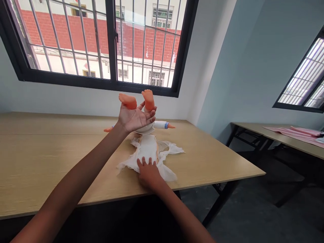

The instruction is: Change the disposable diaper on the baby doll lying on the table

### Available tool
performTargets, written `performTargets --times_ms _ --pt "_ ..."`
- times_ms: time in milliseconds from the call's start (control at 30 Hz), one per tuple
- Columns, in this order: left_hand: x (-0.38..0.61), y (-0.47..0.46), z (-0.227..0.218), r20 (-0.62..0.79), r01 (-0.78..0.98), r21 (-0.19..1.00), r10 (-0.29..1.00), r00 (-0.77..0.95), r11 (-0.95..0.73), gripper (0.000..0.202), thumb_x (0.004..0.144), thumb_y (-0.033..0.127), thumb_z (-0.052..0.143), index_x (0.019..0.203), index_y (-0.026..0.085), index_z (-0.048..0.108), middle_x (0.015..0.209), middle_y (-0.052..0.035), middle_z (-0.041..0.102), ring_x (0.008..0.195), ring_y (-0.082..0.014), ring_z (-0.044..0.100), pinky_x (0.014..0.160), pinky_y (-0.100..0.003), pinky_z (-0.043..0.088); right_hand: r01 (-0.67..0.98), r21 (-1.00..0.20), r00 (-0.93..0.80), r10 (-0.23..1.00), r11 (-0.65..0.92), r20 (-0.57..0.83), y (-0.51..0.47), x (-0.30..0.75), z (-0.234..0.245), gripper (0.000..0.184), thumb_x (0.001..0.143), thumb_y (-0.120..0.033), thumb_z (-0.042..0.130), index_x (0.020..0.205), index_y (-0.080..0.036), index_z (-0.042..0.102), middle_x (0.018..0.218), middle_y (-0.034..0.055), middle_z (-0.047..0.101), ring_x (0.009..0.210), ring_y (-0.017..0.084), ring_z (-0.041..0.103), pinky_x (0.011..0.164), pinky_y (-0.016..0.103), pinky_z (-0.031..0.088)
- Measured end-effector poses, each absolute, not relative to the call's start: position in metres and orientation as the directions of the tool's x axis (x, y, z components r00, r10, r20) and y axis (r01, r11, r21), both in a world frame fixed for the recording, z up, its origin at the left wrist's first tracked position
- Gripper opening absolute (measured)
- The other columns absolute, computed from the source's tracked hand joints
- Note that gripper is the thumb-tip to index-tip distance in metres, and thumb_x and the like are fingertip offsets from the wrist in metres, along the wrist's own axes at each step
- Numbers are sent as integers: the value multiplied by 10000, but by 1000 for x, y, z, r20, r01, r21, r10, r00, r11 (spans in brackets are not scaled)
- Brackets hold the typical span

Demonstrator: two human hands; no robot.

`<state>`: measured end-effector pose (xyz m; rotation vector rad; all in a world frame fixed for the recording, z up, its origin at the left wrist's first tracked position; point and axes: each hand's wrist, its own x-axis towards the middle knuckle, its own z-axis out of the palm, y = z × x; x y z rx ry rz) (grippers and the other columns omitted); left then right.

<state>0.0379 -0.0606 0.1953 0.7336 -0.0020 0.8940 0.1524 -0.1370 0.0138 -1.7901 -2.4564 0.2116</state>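
A baby doll (148,98) lies on its back on the wooden table, its two bare feet raised. My left hand (135,118) is palm up beneath the feet and props up the legs, with its fingers around one ankle. The doll's arms, in white sleeves with blue cuffs (166,125), stretch out to both sides; its head is hidden. An unfolded white diaper (148,145) is spread flat at the near side of the doll, its thin side flaps crumpled outward. My right hand (150,173) rests on the diaper's near end, fingers spread.
The wooden table (63,158) stands against the wall under a barred window (111,79); its near edge runs just in front of me. A second table (253,130) at the right bears a pink striped cloth (296,134).
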Motion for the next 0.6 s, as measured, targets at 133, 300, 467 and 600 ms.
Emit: performTargets --times_ms 133,300,467,600 --pt "44 -52 200 299 -702 576 691 659 420 608 822 644 468 1251 214 459 1158 -151 595 891 -284 654 764 -445 515 880 -165 -455 890 446 -20 -125 160 21 619 913 -199 381 1527 -177 309 1596 158 271 1452 397 277 1124 649 276" --pt "53 -44 210 312 -696 600 686 657 394 620 844 680 399 1212 186 471 1149 -179 590 864 -278 660 776 -437 510 874 -157 -468 884 460 -16 -117 165 21 594 928 -234 385 1520 -212 334 1593 122 297 1441 395 303 1123 636 305" --pt "51 -46 201 317 -673 623 658 683 398 663 833 725 381 1205 186 483 1144 -182 604 878 -285 660 802 -437 493 892 -140 -432 902 429 10 -114 160 20 592 927 -206 379 1518 -202 340 1579 141 320 1425 382 338 1118 603 327" --pt "44 -60 181 305 -640 635 621 722 433 587 831 643 459 1188 181 510 1125 -173 628 888 -289 659 827 -448 482 917 -137 -377 926 375 16 -115 156 20 608 911 -174 381 1518 -193 342 1577 150 321 1419 389 342 1111 589 337"
